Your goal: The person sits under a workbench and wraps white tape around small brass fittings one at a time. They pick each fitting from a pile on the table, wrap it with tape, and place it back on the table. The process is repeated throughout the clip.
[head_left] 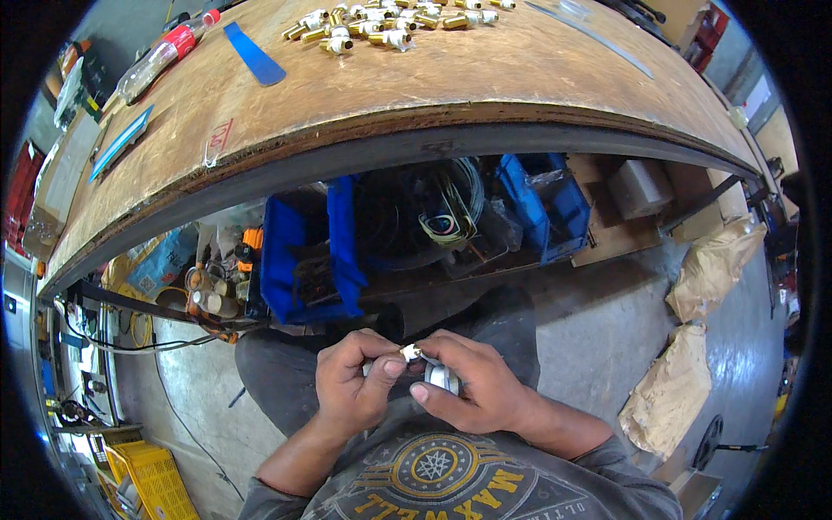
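Over my lap, my left hand (350,381) is closed around a small brass fitting (411,352) with white tape about its end. Most of that fitting is hidden by the fingers. Close beside it, my right hand (479,381) grips a roll of white thread-seal tape (443,378) between thumb and fingers, its forefinger reaching to the fitting. On the wooden workbench (520,74) ahead lies a pile of similar brass fittings (336,42), many with white tape around them.
A blue strip (253,55) and a plastic bottle (160,65) lie on the bench's left, a metal strip (598,42) on its right. Blue bins (299,260) and coiled cable stand underneath. Brown paper sacks (667,390) rest on the floor at right, a yellow crate (156,481) at lower left.
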Available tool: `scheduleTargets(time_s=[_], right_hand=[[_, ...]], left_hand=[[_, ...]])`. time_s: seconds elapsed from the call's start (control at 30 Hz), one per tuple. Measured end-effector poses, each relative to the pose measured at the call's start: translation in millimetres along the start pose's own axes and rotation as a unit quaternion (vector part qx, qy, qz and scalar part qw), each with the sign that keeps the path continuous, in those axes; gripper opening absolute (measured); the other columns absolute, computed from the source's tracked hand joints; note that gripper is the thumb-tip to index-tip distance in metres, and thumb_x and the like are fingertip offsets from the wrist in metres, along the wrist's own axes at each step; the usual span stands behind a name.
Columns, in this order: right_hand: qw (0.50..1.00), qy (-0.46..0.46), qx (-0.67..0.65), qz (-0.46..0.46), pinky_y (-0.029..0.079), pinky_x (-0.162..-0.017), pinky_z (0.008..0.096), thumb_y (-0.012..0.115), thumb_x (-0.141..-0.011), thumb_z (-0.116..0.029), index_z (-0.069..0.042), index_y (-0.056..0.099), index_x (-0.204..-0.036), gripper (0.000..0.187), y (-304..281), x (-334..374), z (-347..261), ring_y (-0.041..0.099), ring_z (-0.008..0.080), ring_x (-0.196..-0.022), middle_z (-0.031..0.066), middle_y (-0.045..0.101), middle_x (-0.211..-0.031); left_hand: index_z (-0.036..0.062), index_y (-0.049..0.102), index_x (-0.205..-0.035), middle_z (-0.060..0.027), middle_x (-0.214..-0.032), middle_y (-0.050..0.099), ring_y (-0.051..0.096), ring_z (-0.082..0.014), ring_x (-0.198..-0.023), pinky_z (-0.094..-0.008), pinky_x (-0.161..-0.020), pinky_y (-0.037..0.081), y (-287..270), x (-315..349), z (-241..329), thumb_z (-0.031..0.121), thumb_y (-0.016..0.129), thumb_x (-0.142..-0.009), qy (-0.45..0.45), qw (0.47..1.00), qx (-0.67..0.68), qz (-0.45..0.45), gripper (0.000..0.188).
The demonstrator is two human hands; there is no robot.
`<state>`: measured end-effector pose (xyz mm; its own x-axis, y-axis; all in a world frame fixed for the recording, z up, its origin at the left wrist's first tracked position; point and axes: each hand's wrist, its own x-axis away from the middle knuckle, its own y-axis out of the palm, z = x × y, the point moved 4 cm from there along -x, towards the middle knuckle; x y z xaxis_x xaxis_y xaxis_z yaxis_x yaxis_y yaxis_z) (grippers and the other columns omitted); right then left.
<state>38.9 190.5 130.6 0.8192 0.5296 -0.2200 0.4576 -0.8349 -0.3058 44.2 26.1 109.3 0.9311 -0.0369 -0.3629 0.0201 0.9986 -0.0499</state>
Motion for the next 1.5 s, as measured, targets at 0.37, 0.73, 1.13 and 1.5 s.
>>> scheduleTargets(time_s=[0.37, 0.73, 1.13, 1.5], right_hand=[[0.999, 0.052, -0.011, -0.005, 0.051, -0.075, 0.0343, 0.072, -0.082, -0.022, 0.004, 0.052, -0.122, 0.052, 5, 1, 3, 0.066, 0.0250, -0.085, 0.0152, 0.064, -0.097], [0.996, 0.009, 0.085, 0.024, 0.050, -0.079, 0.0374, 0.068, -0.083, -0.020, 0.001, 0.056, -0.117, 0.042, -7, -9, 12, 0.064, 0.0305, -0.089, 0.0180, 0.062, -0.099], [0.999, -0.019, 0.037, -0.022, 0.051, -0.084, 0.0378, 0.070, -0.080, -0.012, 0.002, 0.058, -0.116, 0.041, -12, -11, 14, 0.065, 0.0327, -0.099, 0.0200, 0.063, -0.111], [0.997, 0.033, -0.034, -0.067, 0.051, -0.080, 0.0352, 0.073, -0.078, -0.014, 0.002, 0.054, -0.124, 0.052, -9, -8, 4, 0.067, 0.0253, -0.091, 0.0160, 0.066, -0.102]], left_hand=[[0.0011, 0.057, -0.088, -0.0049, -0.074, 0.062, 0.055, -0.0071, -0.062, -0.0220, -0.055, 0.045, 0, 5, -6, 0.028, 0.065, -0.095, -0.067, 0.989, 0.130, 0.032, 0.029], [0.0044, 0.054, -0.084, -0.0040, -0.064, 0.053, 0.048, -0.0100, -0.053, -0.0251, -0.048, 0.040, 6, 4, -10, 0.036, 0.056, -0.099, -0.289, 0.904, 0.314, -0.037, 0.035], [0.0089, 0.050, -0.081, 0.0006, -0.056, 0.042, 0.035, -0.0091, -0.044, -0.0248, -0.043, 0.032, 11, 2, -19, 0.039, 0.048, -0.101, -0.340, 0.849, 0.404, 0.021, 0.036], [0.0054, 0.054, -0.084, -0.0033, -0.065, 0.054, 0.049, -0.0099, -0.054, -0.0241, -0.052, 0.043, 5, 6, -30, 0.037, 0.059, -0.097, -0.262, 0.921, 0.276, 0.089, 0.034]])
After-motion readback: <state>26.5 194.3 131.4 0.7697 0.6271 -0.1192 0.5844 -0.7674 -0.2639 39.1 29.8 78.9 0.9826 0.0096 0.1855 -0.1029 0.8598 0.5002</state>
